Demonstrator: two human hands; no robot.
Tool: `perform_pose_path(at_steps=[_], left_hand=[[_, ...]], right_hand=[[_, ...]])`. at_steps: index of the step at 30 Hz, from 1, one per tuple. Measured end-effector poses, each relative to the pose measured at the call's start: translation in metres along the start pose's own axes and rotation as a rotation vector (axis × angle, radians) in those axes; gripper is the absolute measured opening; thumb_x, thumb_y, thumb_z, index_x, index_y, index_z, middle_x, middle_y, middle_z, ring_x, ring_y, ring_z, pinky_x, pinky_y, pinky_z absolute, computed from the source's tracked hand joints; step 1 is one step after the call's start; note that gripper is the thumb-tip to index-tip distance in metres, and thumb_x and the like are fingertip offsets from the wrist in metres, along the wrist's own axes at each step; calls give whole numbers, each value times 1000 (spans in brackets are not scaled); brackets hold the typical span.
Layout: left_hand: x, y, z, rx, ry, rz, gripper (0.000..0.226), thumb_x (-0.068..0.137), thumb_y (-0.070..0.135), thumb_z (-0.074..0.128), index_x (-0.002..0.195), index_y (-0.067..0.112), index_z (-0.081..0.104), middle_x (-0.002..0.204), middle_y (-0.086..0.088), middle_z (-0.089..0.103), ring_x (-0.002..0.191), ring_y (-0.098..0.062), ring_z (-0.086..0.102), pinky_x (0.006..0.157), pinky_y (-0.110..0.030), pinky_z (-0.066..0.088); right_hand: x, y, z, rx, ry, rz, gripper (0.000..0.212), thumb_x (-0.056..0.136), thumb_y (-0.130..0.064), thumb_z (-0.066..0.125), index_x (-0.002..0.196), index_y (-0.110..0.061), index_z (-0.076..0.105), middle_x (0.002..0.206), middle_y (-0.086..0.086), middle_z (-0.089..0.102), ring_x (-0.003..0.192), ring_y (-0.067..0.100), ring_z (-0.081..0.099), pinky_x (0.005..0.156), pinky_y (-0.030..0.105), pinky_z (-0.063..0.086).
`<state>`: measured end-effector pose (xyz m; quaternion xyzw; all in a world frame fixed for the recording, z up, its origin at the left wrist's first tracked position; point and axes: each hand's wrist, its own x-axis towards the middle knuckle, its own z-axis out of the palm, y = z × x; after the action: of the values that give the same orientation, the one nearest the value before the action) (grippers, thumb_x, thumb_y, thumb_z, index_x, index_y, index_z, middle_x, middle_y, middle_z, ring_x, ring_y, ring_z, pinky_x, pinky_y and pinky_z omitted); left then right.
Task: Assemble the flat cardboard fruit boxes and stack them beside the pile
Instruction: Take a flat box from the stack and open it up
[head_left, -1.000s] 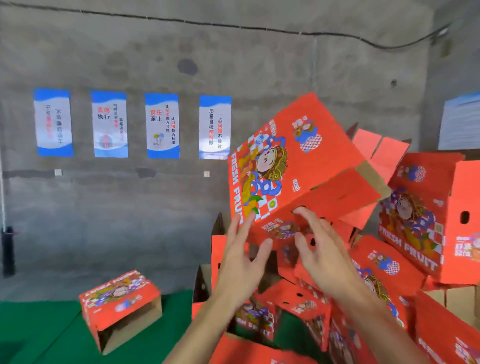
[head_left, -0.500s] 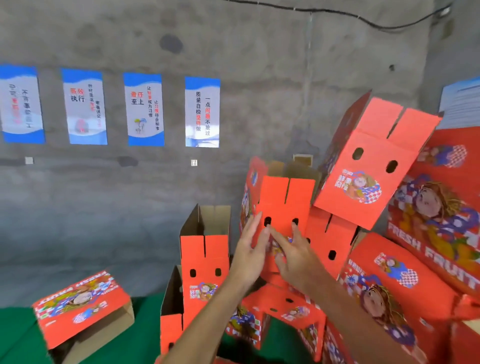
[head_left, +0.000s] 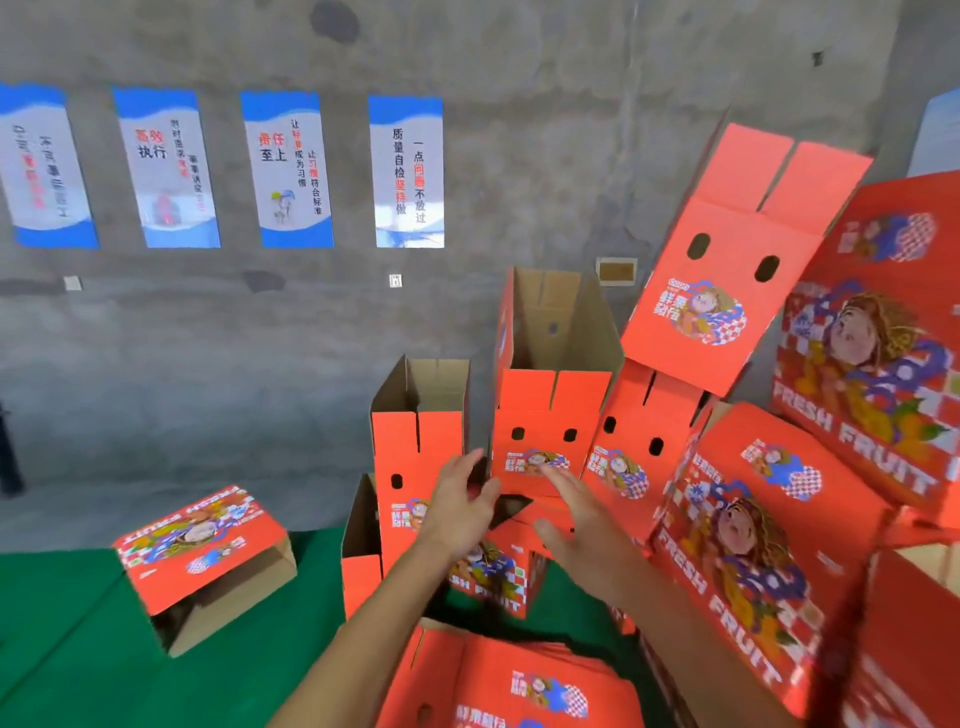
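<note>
The heap of assembled red cardboard fruit boxes (head_left: 779, 519) fills the right side, several lying tilted against each other. One tilted box with two oval holes (head_left: 727, 270) leans high on the heap; I judge a knock below could bring it sliding down. The upright open-topped red box (head_left: 545, 415) stands just before both hands, resting on others, and looks easy to topple if nudged. A stack of flat red boxes (head_left: 519, 686) lies below the forearms. The left hand (head_left: 460, 512) and the right hand (head_left: 582, 525) hover near that upright box, each grip loose with fingers spread, holding nothing.
</note>
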<state>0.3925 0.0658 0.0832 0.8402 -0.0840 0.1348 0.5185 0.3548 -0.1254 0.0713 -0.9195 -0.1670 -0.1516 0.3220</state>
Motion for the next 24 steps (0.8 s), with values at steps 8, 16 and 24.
perform_pose_path(at_steps=[8, 16, 24], left_hand=[[-124, -62, -33, 155, -116, -40, 30, 101, 19, 64, 129, 31, 65, 117, 13, 68, 106, -6, 65, 100, -26, 49], [-221, -86, -23, -13, -116, -75, 47, 98, 5, 68, 137, 28, 54, 139, 0, 58, 111, -10, 63, 92, -14, 51], [-203, -33, 2, -180, -101, -44, 61, 102, 13, 64, 157, 23, 41, 154, 0, 51, 135, -16, 56, 116, -35, 43]], right_hand=[[-107, 4, 48, 227, -25, 139, 70, 102, -30, 63, 161, -36, 26, 162, -18, 30, 149, 11, 34, 122, 39, 33], [-171, -1, 104, 353, 183, 343, 38, 94, -22, 75, 128, -11, 65, 129, 4, 65, 118, 14, 64, 103, 32, 48], [-173, -15, 103, 543, 234, 299, 46, 96, -18, 74, 138, -18, 55, 126, 6, 68, 112, 22, 68, 96, 44, 56]])
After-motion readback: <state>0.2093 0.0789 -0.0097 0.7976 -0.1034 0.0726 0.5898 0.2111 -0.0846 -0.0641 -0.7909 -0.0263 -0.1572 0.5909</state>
